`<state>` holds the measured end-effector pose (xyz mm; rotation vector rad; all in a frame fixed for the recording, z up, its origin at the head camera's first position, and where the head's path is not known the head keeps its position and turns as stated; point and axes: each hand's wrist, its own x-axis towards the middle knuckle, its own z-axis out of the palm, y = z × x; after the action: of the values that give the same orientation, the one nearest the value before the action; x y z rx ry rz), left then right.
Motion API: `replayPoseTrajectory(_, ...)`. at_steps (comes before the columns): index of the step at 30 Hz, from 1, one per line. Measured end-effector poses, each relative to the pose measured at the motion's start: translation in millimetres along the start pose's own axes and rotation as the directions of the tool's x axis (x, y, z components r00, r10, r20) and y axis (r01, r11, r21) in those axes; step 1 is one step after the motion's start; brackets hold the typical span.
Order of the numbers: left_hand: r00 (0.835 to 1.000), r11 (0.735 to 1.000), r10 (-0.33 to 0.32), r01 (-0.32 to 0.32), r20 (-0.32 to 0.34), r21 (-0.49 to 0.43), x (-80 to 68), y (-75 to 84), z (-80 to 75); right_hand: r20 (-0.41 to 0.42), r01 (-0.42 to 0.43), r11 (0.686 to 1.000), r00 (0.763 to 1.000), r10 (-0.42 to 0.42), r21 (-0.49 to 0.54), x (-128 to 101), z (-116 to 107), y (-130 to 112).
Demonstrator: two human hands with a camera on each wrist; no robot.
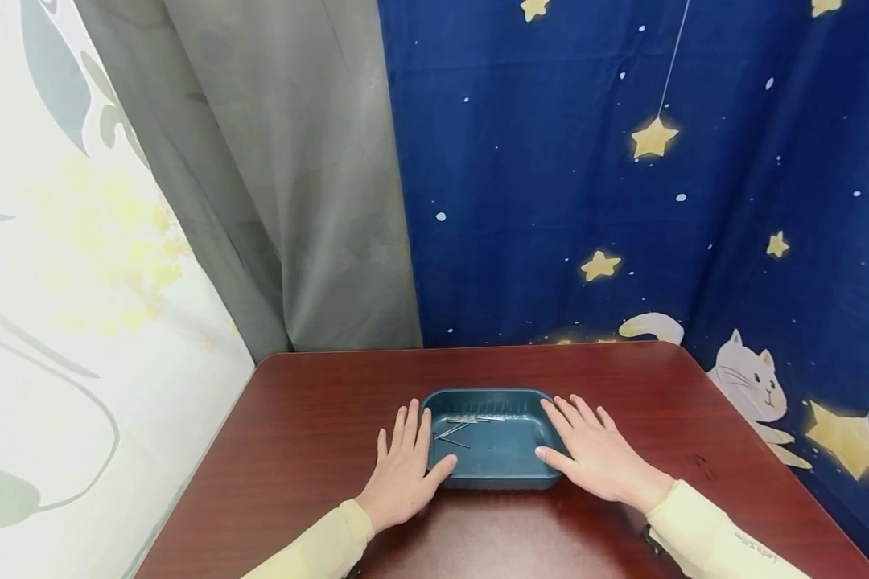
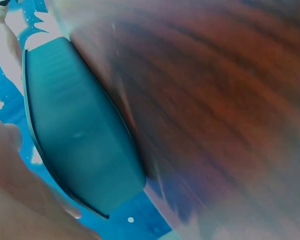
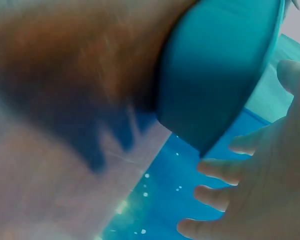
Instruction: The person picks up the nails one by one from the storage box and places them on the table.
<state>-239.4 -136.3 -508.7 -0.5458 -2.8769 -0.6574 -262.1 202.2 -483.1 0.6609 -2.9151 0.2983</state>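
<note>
Both hands are down flat in the lower middle of the head view, one on each side of a teal tray: the left hand (image 1: 403,466) lies palm-down on the table with fingers straight and spread, its thumb reaching in to touch the tray's near left corner, and the right hand (image 1: 595,454) mirrors it, fingers extended along the tray's right edge and thumb against the near right corner. Neither hand has anything gripped; fingers are relaxed and open on both sides. The teal tray (image 1: 492,476) sits just below the centre of the frame, on the dark red-brown table (image 1: 304,418), a shallow rectangular dish with rounded corners. Inside it, toward the upper left of its floor, lie a few thin metal pins (image 1: 471,420), possibly nails, too small to tell apart. Pale yellow sleeves (image 1: 702,535) run out to the bottom edge. In the left wrist view the tray's outer wall (image 2: 80,145) fills the left half, with blurred wood grain to the right. In the right wrist view the tray (image 3: 220,70) sits upper right and the fingers (image 3: 225,170) spread just below it. Behind the table hang a grey curtain (image 1: 282,177) at upper left and a blue star-patterned cloth (image 1: 586,177) at upper right.
</note>
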Motion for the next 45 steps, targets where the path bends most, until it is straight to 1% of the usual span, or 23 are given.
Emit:
replayPoseTrajectory(2, 1.0, 1.0, -0.003, 0.003, -0.007, 0.004, 2.5, -2.9, -0.2, -0.014, 0.036, 0.999, 0.999, -0.036, -0.031, 6, -6, 1)
replayPoseTrajectory(4, 1.0, 1.0, -0.005, 0.005, 0.003, 0.027, 4.8, -6.3, -0.3, -0.023, 0.094, 0.993, 0.995, -0.096, -0.068, 14, -12, 2)
replayPoseTrajectory(7, 1.0, 0.999, 0.002, -0.003, 0.021, 0.043, 6.5, -10.6, -0.9, -0.018, 0.212, 0.971, 0.976, -0.215, -0.11, 27, -21, 1)
replayPoseTrajectory(9, 0.999, 0.999, 0.007, -0.009, 0.041, 0.053, 6.2, -13.5, -0.7, 0.0, 0.29, 0.949, 0.956, -0.293, -0.125, 36, -24, -1)
replayPoseTrajectory(12, 0.998, 0.999, 0.007, -0.01, 0.069, 0.042, 4.4, -16.7, -0.8, 0.04, 0.389, 0.912, 0.921, -0.388, -0.13, 50, -28, -6)
replayPoseTrajectory(17, 0.996, 0.999, -0.007, 0.004, 0.088, 0.036, 0.3, -20.0, -2.2, 0.114, 0.509, 0.843, 0.861, -0.496, -0.171, 74, -32, -22)
replayPoseTrajectory(19, 0.996, 0.999, -0.007, 0.003, 0.086, 0.039, -0.5, -20.9, -2.6, 0.137, 0.554, 0.807, 0.832, -0.537, -0.204, 83, -34, -29)
replayPoseTrajectory(21, 0.996, 0.999, -0.006, 0.003, 0.083, 0.038, -0.5, -21.5, -3.2, 0.152, 0.601, 0.766, 0.799, -0.582, -0.229, 92, -36, -35)
replayPoseTrajectory(24, 0.997, 0.999, -0.004, 0.001, 0.082, 0.034, 0.7, -22.7, -3.7, 0.161, 0.667, 0.693, 0.742, -0.65, -0.273, 106, -34, -43)
replayPoseTrajectory(29, 0.996, 1.0, 0.0, -0.003, 0.094, 0.031, 3.6, -24.3, -3.6, 0.17, 0.753, 0.562, 0.638, -0.752, -0.341, 125, -18, -56)
replayPoseTrajectory(31, 0.995, 1.0, 0.001, -0.004, 0.098, 0.031, 4.5, -24.9, -3.1, 0.18, 0.776, 0.513, 0.6, -0.779, -0.367, 131, -10, -61)
replayPoseTrajectory(33, 0.994, 0.999, -0.009, 0.005, 0.109, 0.037, 5.2, -25.0, -2.7, 0.192, 0.79, 0.471, 0.571, -0.798, -0.393, 135, -2, -67)
replayPoseTrajectory(37, 0.993, 0.999, -0.021, 0.016, 0.118, 0.042, 6.6, -24.0, -1.8, 0.218, 0.803, 0.404, 0.531, -0.819, -0.439, 141, 6, -78)
replayPoseTrajectory(41, 0.993, 1.0, -0.009, 0.006, 0.116, 0.022, 8.2, -21.9, -1.1, 0.244, 0.809, 0.344, 0.497, -0.833, -0.476, 144, 11, -84)
replayPoseTrajectory(44, 0.993, 1.0, 0.002, -0.003, 0.119, 0.002, 9.3, -19.2, -0.4, 0.27, 0.815, 0.314, 0.482, -0.833, -0.487, 146, 16, -85)
replayPoseTrajectory(45, 0.993, 1.0, 0.006, -0.006, 0.12, -0.003, 9.6, -18.2, -0.2, 0.28, 0.817, 0.308, 0.481, -0.831, -0.488, 147, 17, -85)
